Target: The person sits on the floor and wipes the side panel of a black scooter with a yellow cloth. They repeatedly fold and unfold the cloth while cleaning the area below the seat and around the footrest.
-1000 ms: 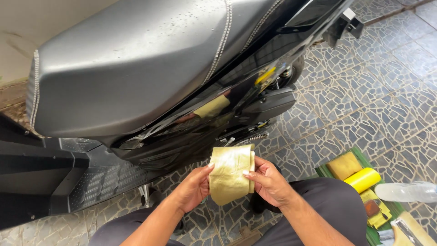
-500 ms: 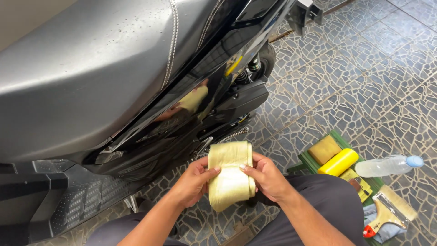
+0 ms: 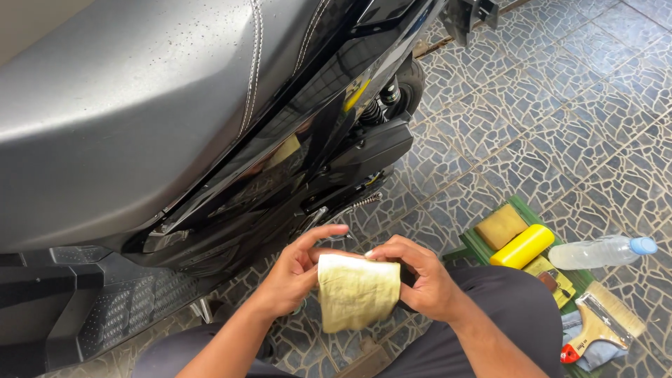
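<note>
A folded pale yellow cloth (image 3: 357, 290) hangs between both my hands, low in the middle of the view. My left hand (image 3: 297, 269) pinches its upper left edge with thumb and fingers. My right hand (image 3: 416, 276) grips its upper right edge. Just beyond them stands a motor scooter with a grey seat (image 3: 133, 105) speckled with drops and a glossy black side panel (image 3: 280, 161). My knees in dark trousers (image 3: 518, 315) frame the bottom.
On the patterned stone floor (image 3: 560, 119) at right lie a green tray (image 3: 472, 245) with a tan sponge (image 3: 500, 225) and a yellow bottle (image 3: 521, 246), a clear plastic bottle (image 3: 602, 252), and a paintbrush (image 3: 602, 325). The scooter's footboard (image 3: 105, 301) is at lower left.
The cloth has been folded shorter and both hands now hold it by its top edge. The view has shifted left and down along the scooter.
</note>
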